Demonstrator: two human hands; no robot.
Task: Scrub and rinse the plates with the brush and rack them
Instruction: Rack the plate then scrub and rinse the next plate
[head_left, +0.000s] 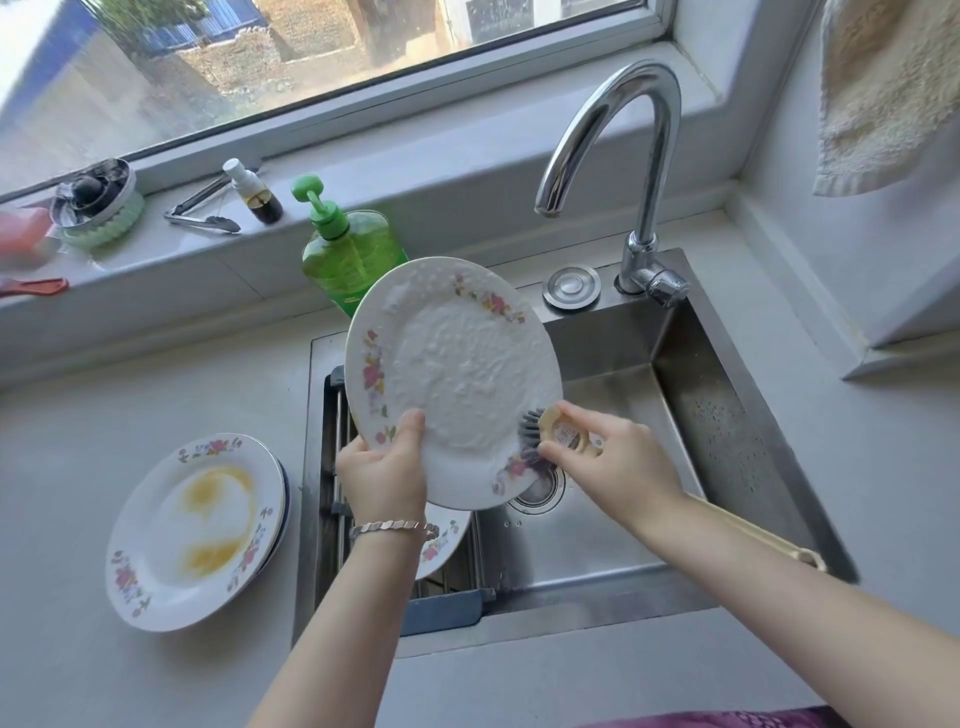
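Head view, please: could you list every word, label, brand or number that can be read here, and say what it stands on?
No text can be read in this view.
The green plastic pump bottle of dish soap: its label shows only blurred marks.
The small clear spray bottle with dark liquid: no legible label.
The soapy white floral-rimmed plate: flowers only, no writing.

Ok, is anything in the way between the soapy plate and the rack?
One floral plate already lies on the rack, below the left hand holding the soapy plate; nothing else visible blocks the way.
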